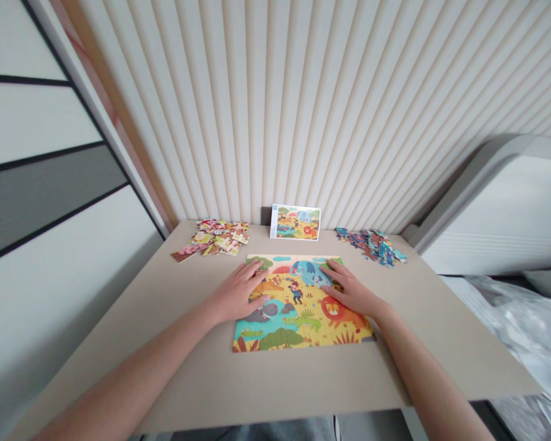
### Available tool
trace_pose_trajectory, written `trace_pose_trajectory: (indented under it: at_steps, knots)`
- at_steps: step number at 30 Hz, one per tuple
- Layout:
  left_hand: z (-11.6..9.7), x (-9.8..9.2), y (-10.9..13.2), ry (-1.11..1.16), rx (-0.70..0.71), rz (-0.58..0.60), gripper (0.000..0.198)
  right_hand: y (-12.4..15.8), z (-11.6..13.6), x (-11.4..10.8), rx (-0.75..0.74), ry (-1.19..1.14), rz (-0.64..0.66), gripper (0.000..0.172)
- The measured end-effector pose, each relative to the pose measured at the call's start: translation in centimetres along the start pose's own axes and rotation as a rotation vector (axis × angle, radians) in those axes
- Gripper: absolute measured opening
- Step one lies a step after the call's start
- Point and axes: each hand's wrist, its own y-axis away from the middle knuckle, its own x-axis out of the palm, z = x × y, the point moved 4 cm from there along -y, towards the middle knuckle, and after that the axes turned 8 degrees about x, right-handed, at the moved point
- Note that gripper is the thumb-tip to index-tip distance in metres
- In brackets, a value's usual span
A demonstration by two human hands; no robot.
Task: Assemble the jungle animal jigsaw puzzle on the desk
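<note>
A jigsaw puzzle [294,318] with a bright safari scene lies flat on the table, its pieces joined into a rectangle. The picture shows a lion, elephants, a hippo, crocodiles and a small figure in the middle. My left hand [242,291] rests on the puzzle's left side, fingers spread and pointing inward. On the right side, my right hand [351,289] lies over the upper edge area with its fingers apart, near the lion and the elephants. Neither hand grips anything. Parts of the picture are hidden under both hands.
A reference card [296,222] with the same scene stands against the ribbed wall [284,110]. Loose puzzle pieces [218,237] are heaped at the table's back left. Another heap of bluish pieces [374,245] lies back right. Clear plastic wrapping [518,312] is beside the table [188,380].
</note>
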Motion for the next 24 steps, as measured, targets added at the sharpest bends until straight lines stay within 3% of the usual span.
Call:
trace_pose_trajectory:
  at_steps: [10,14,24]
  knots:
    - [0.4,0.2,0.0,-0.008,0.033,-0.033,0.058,0.1,-2.4,-0.8,0.065,0.018,-0.144,0.058]
    - [0.3,0.4,0.1,-0.035,0.060,-0.039,0.065,0.1,-3.3,-0.9,0.103,0.037,-0.176,0.059]
    - [0.7,0.9,0.0,-0.022,0.052,-0.025,0.070,0.1,-3.1,-0.7,0.117,0.061,-0.198,0.053]
